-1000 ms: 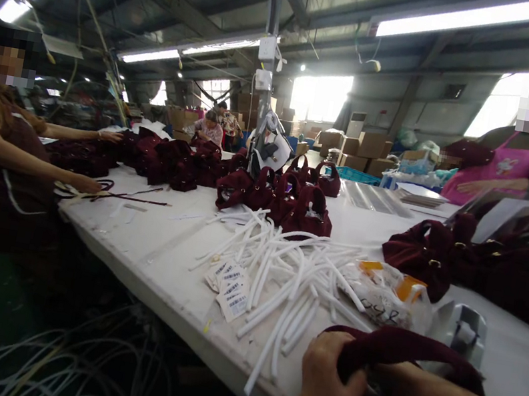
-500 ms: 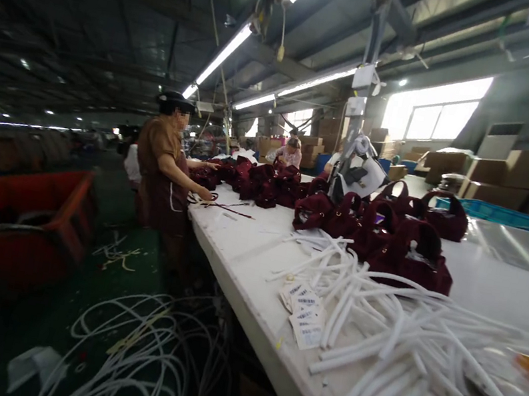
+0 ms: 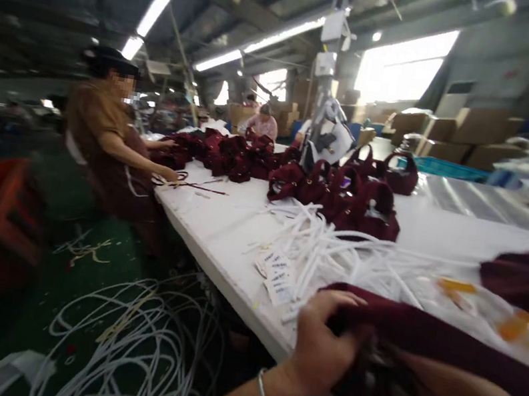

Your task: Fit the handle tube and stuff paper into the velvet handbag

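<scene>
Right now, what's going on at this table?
The person wearing the camera grips a dark red bag at the near edge of a long white table. The left hand clutches the bag's edge; the right forearm reaches into it, and that hand is hidden. Beside the bag lie loose white tubes and paper tags. More red bags are heaped farther along. On the left, a co-worker handles a thin strap.
</scene>
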A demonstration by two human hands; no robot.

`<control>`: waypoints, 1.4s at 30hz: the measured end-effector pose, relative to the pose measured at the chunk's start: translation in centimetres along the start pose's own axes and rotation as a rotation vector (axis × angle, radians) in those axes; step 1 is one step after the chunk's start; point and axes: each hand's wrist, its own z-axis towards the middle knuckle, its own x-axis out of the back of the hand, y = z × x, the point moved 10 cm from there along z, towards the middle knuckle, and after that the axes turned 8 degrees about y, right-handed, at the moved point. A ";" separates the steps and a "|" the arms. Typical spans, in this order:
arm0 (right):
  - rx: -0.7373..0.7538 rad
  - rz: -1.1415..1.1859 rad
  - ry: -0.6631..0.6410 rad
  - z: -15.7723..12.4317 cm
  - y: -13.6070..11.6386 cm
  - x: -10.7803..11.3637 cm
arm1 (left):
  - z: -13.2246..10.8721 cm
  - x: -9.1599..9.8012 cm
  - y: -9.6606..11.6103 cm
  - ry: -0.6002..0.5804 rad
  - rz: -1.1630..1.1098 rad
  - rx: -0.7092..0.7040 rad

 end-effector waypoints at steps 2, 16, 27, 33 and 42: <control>-0.347 0.267 -0.040 -1.1 2.4 0.1 | 1.7 1.8 -0.6 0.030 0.038 0.063; 0.011 -0.090 -0.298 -6.8 -1.6 -5.3 | 0.5 4.6 -9.5 0.086 0.045 0.312; -0.112 -0.021 -0.207 -7.6 -3.2 -4.7 | 4.8 -0.8 -8.1 -0.541 0.002 0.395; -0.117 -0.007 -0.142 -7.3 -3.8 -3.9 | 2.3 -9.1 -7.4 -1.464 0.426 0.014; -0.317 0.027 -0.243 -7.6 -2.1 -4.2 | 4.6 -11.7 -8.6 -1.025 0.500 -0.115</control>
